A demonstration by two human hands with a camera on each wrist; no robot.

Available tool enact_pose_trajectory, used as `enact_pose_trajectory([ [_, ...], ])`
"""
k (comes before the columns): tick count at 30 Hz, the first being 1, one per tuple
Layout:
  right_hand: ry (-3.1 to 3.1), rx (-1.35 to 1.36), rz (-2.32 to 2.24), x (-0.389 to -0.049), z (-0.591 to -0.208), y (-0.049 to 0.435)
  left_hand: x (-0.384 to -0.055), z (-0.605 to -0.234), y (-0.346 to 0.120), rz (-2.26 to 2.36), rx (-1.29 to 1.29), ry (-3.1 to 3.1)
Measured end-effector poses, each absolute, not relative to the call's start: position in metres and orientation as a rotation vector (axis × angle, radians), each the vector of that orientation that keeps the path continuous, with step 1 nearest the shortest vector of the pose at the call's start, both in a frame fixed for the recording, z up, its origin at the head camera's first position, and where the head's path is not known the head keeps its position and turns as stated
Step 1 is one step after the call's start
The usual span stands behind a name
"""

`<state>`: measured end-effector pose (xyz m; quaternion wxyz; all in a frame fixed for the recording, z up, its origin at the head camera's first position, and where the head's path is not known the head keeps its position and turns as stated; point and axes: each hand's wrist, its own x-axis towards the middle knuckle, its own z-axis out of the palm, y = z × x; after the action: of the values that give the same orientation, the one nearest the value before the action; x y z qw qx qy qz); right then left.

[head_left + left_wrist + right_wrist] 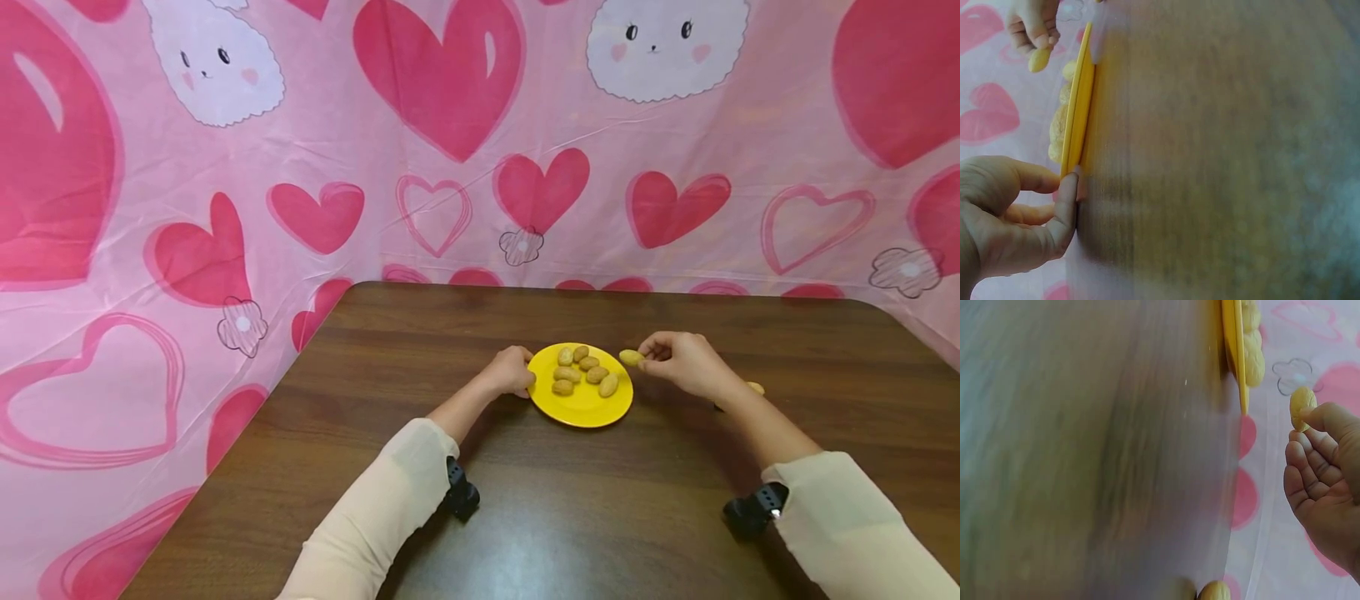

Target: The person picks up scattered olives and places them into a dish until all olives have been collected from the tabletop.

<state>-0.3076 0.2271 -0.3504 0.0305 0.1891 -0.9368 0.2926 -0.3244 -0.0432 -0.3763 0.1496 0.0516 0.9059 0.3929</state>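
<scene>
A yellow plate (582, 416) lies on the table with several small yellow-brown potatoes (567, 375) on it. At its left edge, my left hand (511, 372) pinches the rim; the left wrist view shows fingers above and below the plate's edge (1079, 106). Just right of the plate, my right hand (690, 364) holds one small potato (632, 357) between thumb and fingertips, raised off the table. In the right wrist view this oval potato (1302, 407) shows clearly, with the other fingers curled beneath it.
Another small potato (755, 388) lies on the brown wooden table (570, 517), partly hidden behind the right forearm; the right wrist view shows a potato (1215, 591) at its bottom edge. A pink heart-patterned cloth (450, 225) hangs behind the table.
</scene>
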Motion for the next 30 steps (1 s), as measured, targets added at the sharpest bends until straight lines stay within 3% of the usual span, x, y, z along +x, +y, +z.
enact_pose_trajectory([
  [30,-2.874,0.86,0.79,-0.313,-0.363,0.18,-0.329,-0.379,-0.042,1.142,0.11,2.572],
])
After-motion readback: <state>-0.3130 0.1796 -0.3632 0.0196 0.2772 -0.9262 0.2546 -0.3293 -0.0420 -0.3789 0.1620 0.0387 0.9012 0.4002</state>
